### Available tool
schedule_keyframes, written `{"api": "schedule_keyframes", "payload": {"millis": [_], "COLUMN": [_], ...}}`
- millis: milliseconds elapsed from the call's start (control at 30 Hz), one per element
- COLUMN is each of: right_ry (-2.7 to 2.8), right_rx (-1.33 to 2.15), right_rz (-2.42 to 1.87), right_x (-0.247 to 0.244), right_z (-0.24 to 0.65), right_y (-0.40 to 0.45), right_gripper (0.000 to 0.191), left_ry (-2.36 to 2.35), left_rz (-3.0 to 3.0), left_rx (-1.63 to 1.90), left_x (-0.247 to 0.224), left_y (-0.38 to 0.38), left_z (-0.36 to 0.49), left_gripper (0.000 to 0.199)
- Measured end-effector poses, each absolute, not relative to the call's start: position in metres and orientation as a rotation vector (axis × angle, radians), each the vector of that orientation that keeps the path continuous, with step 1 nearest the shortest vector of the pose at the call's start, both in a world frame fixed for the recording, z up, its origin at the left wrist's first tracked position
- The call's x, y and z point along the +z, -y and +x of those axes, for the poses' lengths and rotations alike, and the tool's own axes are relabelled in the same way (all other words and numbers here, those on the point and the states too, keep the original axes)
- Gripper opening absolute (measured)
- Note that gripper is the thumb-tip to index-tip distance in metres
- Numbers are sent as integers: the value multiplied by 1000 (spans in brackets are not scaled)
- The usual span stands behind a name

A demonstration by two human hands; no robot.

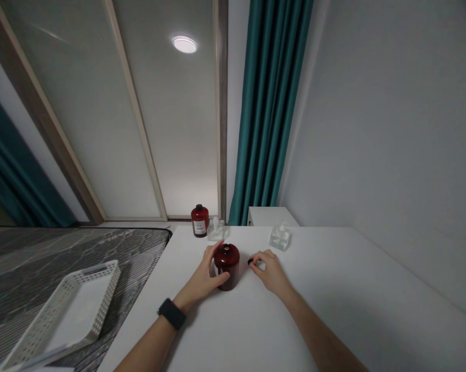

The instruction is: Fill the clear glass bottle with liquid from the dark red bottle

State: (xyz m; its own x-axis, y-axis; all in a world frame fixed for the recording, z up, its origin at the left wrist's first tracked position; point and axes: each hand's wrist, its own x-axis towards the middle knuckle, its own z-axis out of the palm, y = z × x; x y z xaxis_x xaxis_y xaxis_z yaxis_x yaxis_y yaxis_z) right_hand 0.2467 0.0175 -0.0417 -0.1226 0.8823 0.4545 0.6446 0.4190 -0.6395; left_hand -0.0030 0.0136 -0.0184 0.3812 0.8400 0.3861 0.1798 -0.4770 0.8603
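Note:
A dark red glass bottle (pixel 231 278) stands upright on the white table (pixel 256 330), its narrow mouth uncovered. My left hand (pixel 205 279) is wrapped round its left side, thumb across the front. Just right of the bottle, my right hand (pixel 270 271) pinches a small black cap (pixel 250 262) between thumb and fingertips, apart from the bottle. Farther back, a second red bottle (pixel 200 221) with a white label and a black cap is upright near the table's far edge. Clear crumpled plastic (pixel 216 229) lies beside it.
Another clear crumpled plastic piece (pixel 280 236) lies beyond my right hand. A white perforated basket (pixel 68 315) sits at the left on a grey patterned surface (pixel 139 258). Behind the table are a white cabinet (pixel 271 215), a teal curtain (pixel 267 113) and frosted sliding panels (pixel 178 134).

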Motion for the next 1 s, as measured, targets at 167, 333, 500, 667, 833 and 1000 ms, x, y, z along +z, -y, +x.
{"api": "schedule_keyframes", "payload": {"millis": [167,333,500,667,833,1000], "right_ry": [1898,1936,1966,2002,2054,2072], "right_rx": [360,338,310,271,231,201], "right_rz": [-1330,-1329,-1324,-1325,-1324,-1348], "right_x": [-48,-54,-59,-60,-57,-54], "right_z": [250,251,252,251,244,240], "right_y": [-19,-21,-26,-32,-41,-59], "right_gripper": [15,31,33,31,32,31], "left_ry": [-901,-944,-1069,-1091,-1096,-1099], "left_rz": [1818,1904,1977,2079,2134,2160], "left_rx": [1116,1244,1360,1345,1232,1248], "left_x": [-21,-14,-6,-1,0,-3], "left_y": [-15,-9,-3,-3,-4,-8], "left_z": [-6,4,13,10,3,0], "left_gripper": [87,77,66,57,57,60]}}
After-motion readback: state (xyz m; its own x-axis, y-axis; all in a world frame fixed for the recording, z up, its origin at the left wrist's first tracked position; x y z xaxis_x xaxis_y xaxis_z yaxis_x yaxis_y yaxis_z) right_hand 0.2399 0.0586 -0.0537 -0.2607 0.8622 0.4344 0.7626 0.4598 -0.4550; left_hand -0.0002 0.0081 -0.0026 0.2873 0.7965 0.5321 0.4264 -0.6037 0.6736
